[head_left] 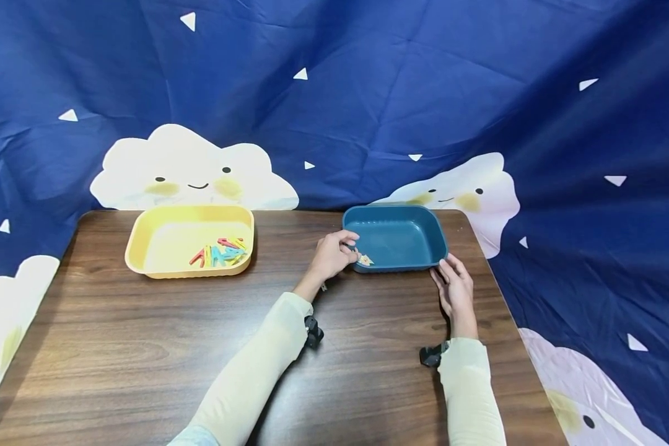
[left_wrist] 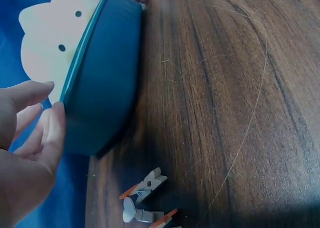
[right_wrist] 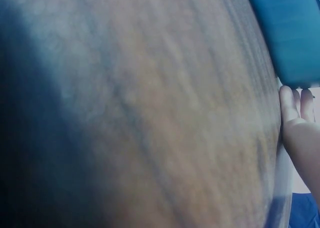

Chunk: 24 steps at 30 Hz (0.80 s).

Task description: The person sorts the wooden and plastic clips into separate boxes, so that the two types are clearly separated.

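My left hand [head_left: 332,255] is at the left end of a blue plastic bin [head_left: 432,238]. In the left wrist view its thumb touches the outside of the bin's rim, and the other fingers reach over the edge, spread from the thumb. Inside the bin's near left corner lie small wooden clothespins [head_left: 365,260], partly hidden by the fingers. More wooden clothespins [left_wrist: 148,182] with white and orange decorations lie on the table beside the bin, below the left hand. My right hand [head_left: 456,288] touches the bin's near right corner with fairly straight fingertips; nothing is gripped in it.
At the back left of the brown wooden table [head_left: 189,347] stands a yellow bin [head_left: 135,248] with several coloured clothespins [head_left: 220,254] in its near right corner. A blue cloth [head_left: 357,111] with clouds hangs behind the table and along its right side.
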{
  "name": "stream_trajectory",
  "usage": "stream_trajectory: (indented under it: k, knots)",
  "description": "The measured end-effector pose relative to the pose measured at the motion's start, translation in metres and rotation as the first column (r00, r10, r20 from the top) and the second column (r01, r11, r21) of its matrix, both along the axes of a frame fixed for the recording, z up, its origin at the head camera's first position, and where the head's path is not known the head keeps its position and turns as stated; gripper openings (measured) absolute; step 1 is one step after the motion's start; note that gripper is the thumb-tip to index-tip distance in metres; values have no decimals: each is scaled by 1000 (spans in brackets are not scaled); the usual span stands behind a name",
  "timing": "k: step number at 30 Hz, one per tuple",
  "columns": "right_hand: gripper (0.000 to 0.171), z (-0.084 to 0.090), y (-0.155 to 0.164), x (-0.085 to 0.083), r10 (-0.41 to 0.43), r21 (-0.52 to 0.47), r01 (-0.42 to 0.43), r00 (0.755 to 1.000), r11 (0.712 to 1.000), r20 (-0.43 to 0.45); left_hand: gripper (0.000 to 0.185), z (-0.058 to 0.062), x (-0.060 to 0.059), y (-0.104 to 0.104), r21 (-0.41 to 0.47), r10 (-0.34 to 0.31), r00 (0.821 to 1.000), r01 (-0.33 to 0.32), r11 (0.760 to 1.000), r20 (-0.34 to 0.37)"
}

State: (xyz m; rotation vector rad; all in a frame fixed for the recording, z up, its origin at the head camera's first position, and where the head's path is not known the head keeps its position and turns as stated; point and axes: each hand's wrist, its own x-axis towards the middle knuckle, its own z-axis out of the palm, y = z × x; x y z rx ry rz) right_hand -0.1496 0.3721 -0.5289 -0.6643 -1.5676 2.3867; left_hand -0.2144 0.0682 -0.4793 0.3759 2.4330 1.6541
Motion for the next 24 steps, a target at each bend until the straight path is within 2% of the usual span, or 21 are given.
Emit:
stream_trajectory:
  k: [7, 14, 18, 24]
  knots:
    - [23, 0, 0, 0, 16, 5, -16, 1000, 1000, -9, 34, -2, 2, -5, 52, 4, 1000, -4, 999, 11]
    - [33, 1, 1, 1, 11, 10, -11, 1000, 1000, -11, 36, -7, 4, -11, 112, -20, 1000, 20, 993, -2]
    - [37, 0, -2, 0, 34, 6, -34, 999, 999, 12, 37, -9, 8, -24, 145, 33, 999, -37, 989, 29]
    - [36, 2, 1, 0, 29, 13, -29, 999, 999, 14, 39, -5, 12, -42, 205, 113, 988, -133, 970, 102]
